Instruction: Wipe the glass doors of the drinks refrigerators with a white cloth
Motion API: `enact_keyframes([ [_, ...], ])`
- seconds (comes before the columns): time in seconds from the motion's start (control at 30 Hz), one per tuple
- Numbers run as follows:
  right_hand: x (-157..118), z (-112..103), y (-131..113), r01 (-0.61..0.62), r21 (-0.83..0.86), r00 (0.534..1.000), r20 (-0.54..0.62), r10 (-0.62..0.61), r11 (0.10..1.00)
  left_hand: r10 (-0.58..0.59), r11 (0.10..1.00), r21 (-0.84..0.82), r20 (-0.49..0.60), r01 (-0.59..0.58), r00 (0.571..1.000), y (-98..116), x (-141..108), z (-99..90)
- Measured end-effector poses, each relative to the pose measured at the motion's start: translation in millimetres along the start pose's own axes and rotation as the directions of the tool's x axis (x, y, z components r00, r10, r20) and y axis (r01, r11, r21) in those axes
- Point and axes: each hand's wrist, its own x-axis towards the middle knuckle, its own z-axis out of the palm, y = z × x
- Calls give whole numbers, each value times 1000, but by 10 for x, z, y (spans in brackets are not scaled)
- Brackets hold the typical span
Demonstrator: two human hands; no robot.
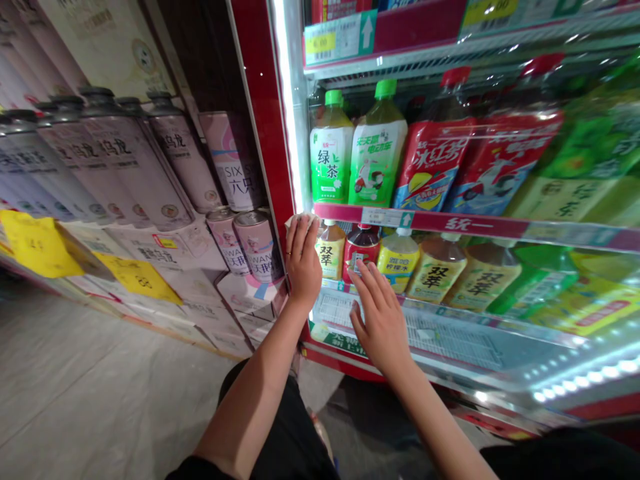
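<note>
My left hand (304, 263) presses a white cloth (296, 220) against the lit left edge of a drinks fridge, its fingers lying over the cloth. Only a bit of the cloth shows around the fingertips. My right hand (383, 320) is open, fingers stretched up and slightly apart, with nothing in it. It is in front of the lower shelf, nearest a bottle with a red label (361, 250) and a yellow-labelled bottle (399, 259); whether it touches a glass surface I cannot tell. A yellow-labelled bottle (330, 252) stands just right of my left hand.
Green tea bottles (377, 147) and red-labelled tea bottles (435, 147) fill the shelf above, over a maroon price strip (460, 222). The red fridge frame (265, 100) divides it from stacked pink cans (257, 247) and tall grey-capped bottles (115, 147). Grey floor (100, 393) lies below.
</note>
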Motion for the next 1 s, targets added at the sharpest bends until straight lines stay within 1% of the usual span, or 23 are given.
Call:
enact_keyframes([
  [0.1,7,4,-4,3,1,1000,0,-3,1000,40,999,1,29,-40,999,51,-29,12],
  [0.23,-2,23,-27,23,-10,1000,1,-23,1000,69,997,14,21,-70,997,35,-14,18],
  [0.4,-50,58,-37,12,-24,1000,1,-12,1000,30,999,-30,-7,-30,1000,69,-9,29],
  [0.5,-55,64,-39,12,-18,1000,3,-12,1000,14,998,-59,0,-14,1000,79,-12,29],
  [0.63,-45,60,-40,13,-12,1000,10,-12,1000,29,999,-43,24,-28,999,64,-11,18],
  [0.77,-45,71,-33,17,1,1000,21,-17,1000,13,999,-40,3,-13,1000,111,-29,29],
  [0.87,-30,77,-19,21,16,1000,10,-21,1000,61,997,-52,5,-60,998,132,-23,52],
  [0.93,-4,63,-7,29,27,1000,2,-29,999,85,993,-79,-3,-85,996,100,14,58],
  [1.0,29,30,10,36,29,999,-8,-36,999,27,992,-119,-34,-30,999,48,66,48],
])
